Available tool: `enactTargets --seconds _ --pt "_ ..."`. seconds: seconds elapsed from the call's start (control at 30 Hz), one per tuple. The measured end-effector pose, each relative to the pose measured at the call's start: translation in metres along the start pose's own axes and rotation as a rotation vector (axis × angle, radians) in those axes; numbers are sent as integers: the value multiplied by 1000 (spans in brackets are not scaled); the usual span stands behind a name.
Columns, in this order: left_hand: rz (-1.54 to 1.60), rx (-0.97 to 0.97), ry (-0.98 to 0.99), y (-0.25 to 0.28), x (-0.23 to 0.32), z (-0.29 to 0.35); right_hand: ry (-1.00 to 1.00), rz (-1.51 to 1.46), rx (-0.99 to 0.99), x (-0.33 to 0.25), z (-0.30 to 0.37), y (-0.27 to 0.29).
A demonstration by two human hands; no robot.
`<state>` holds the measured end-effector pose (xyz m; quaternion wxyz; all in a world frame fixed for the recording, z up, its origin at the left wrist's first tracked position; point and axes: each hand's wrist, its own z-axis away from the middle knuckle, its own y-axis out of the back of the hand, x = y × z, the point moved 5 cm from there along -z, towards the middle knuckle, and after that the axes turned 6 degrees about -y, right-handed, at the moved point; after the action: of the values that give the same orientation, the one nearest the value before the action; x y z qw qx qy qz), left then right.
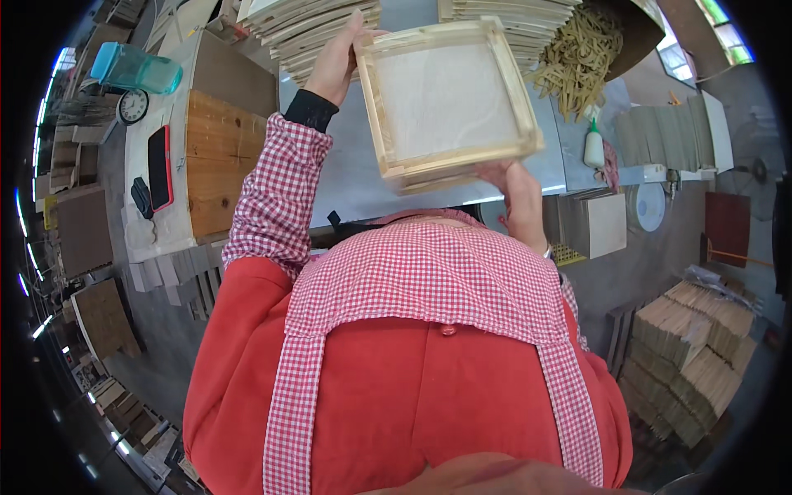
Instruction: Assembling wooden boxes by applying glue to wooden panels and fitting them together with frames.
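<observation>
A shallow square box of pale wood (450,95) is held tilted over the grey-blue worktable (351,177), its pale flat inside panel facing up. At its far left corner, my left hand (337,66) grips the side wall, fingers closed around the edge. My right hand (520,198) is at the near right side, its fingers curled against the underside and partly hidden by the box. Directly behind the box lie a left stack of thin wooden pieces (309,33) and a right stack of similar pieces (520,21).
Yellowish loops, probably rubber bands (582,49), are heaped at the far right. Near them stands a white glue bottle (593,147) with a green tip. On a left bench are a blue bottle (136,70), a clock (132,106) and a red-edged phone (160,168). Bundled wood (689,355) is stacked right.
</observation>
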<state>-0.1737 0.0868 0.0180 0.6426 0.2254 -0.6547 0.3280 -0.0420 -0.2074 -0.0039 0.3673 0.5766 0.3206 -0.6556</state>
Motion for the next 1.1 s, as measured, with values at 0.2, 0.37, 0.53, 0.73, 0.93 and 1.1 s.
enactTargets --seconds 0.2,0.37,0.53,0.73,0.93,1.1 --pt "8 47 148 4 -2 85 114 63 139 -21 -45 45" --pt "-312 -11 144 -35 -3 91 11 411 -40 -45 -63 34" --pt "-338 -48 -72 -49 -7 78 38 433 -82 -47 -68 32" --pt "-111 61 2 -41 -10 72 54 299 -73 -48 -71 16" --pt "-203 -16 18 -41 3 76 106 413 -51 -48 -75 18" --pt "-130 52 77 -34 -12 73 54 224 -19 -45 -79 18"
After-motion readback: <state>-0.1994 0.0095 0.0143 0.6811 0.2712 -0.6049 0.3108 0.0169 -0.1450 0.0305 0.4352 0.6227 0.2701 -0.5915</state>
